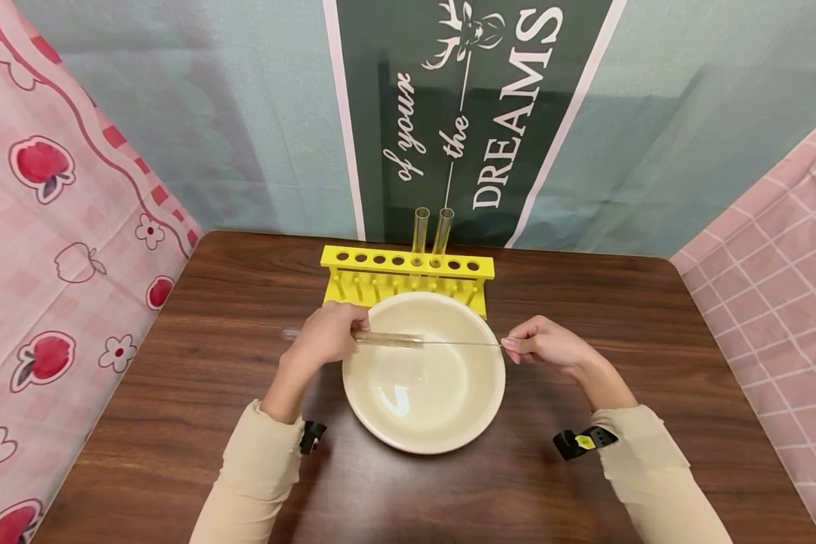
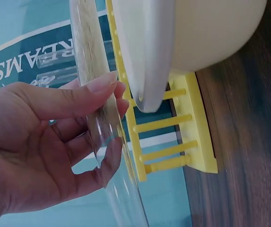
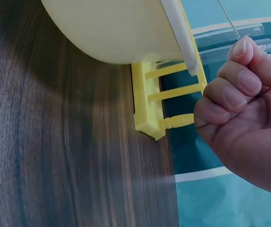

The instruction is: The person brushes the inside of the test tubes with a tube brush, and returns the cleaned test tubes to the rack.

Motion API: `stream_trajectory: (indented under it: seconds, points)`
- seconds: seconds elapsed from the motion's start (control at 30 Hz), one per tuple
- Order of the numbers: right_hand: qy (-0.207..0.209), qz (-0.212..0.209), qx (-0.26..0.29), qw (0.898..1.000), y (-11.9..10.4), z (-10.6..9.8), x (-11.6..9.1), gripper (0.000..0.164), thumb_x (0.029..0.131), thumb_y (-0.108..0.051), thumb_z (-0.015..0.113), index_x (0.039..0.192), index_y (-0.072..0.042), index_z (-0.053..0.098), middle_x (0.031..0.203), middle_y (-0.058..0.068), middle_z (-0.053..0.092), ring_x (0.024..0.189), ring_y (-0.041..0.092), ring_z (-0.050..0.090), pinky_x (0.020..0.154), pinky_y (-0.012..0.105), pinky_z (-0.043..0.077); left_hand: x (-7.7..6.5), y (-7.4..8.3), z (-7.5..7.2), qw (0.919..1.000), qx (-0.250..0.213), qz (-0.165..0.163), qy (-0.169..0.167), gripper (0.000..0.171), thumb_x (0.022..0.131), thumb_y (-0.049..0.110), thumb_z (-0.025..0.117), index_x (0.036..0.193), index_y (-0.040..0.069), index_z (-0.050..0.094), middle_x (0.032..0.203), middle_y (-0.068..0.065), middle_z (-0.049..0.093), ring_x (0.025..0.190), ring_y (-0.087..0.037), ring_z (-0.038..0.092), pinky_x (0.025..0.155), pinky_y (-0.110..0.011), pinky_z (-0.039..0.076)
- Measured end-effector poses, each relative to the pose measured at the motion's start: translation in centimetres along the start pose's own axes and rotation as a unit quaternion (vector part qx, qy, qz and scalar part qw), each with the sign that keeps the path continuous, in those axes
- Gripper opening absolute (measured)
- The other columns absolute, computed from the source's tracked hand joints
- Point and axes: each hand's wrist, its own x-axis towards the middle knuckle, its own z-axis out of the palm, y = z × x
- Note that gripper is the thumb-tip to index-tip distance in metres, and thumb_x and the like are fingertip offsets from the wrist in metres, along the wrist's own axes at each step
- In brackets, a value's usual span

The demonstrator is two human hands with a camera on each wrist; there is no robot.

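Brown tabletop [image 1: 435,499] beneath; left hand [image 1: 328,332] grips 1 test tube [image 1: 391,341], right hand [image 1: 546,342] pinches 1 twisted wire [image 1: 462,344].

And here's the tube [image 2: 128,201], clear and glass-like, slick all the way down with bright streaks of light on it! Inside, the brush [image 2: 92,49] shows a fine, bristly texture, and its stem [image 3: 229,20] is twisted metal wire, ridged and shiny. The bowl [image 1: 442,412] gleams, smooth and glossy, ceramic or plastic, hard to call. Over to the rack [image 3: 147,106]: moulded-looking plastic with a soft, satiny surface, and its two tubes [image 1: 420,230] are see-through and smooth. The table [image 1: 177,378] has dark wood grain under a low sheen. Around it, the grey-blue hanging [image 1: 245,151] is matt, creased cloth, and the sleeves [image 1: 258,468] are soft, matt, wrinkled fabric!
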Motion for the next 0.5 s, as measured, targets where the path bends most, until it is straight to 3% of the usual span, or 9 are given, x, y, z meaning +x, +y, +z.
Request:
stream_trajectory:
  seconds: [0.2,0.5]
  points:
    - [-0.012,-0.010,0.034,0.999,0.8,-0.8,-0.8,0.031,0.091,-0.002,0.048,0.067,0.018,0.047,0.053,0.002,0.040,0.044,0.014,0.028,0.043,0.028,0.022,-0.6,-0.9,-0.5,0.9997,0.002,-0.021,0.008,0.025,0.066,-0.011,0.067,0.077,0.010,0.063,0.069,-0.001,0.055,0.065,-0.019,0.047,0.055,-0.029,0.038]
    - [-0.018,-0.033,0.029,0.999,1.7,-2.2,-2.1,0.029,0.091,0.000,0.048,0.064,0.012,0.049,0.053,0.011,0.037,0.043,0.017,0.027,0.041,0.033,0.022,-1.6,-2.6,-1.6,0.9987,-0.001,-0.038,0.033,0.024,0.066,-0.011,0.068,0.080,0.008,0.066,0.077,-0.003,0.062,0.075,-0.020,0.057,0.065,-0.036,0.046]
